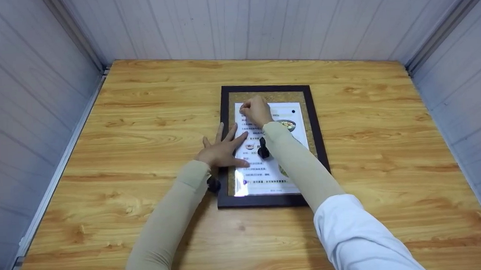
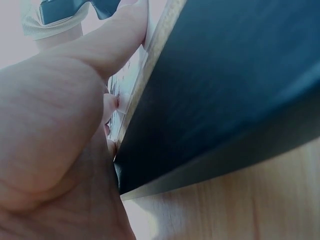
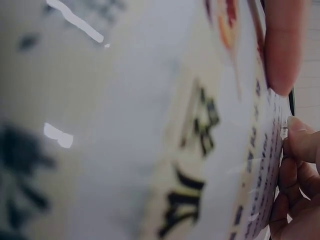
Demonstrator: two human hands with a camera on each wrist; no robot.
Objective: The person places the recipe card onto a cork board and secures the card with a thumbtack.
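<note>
Cork board (image 1: 227, 110) flat on table (image 1: 140, 128), printed sheet (image 1: 276, 166) lying on it. Left hand (image 1: 220, 151) spread flat, fingers straight, pressing the sheet's left edge and the frame. Right hand (image 1: 256, 110) at the sheet's top left corner, fingertips pinched on something small, probably a pin; too small to tell. One dark pin (image 1: 293, 111) already in the top right corner, so probably about halfway, lower corners not yet fixed. Visible only from the right wrist: fingertips (image 3: 300, 142) closed at the sheet's edge. Left wrist view: only palm (image 2: 55, 125) against the dark frame (image 2: 225, 95).

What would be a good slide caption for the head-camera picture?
Left hand flat on the sheet in a framed corkboard; right hand at its top corner.
</note>
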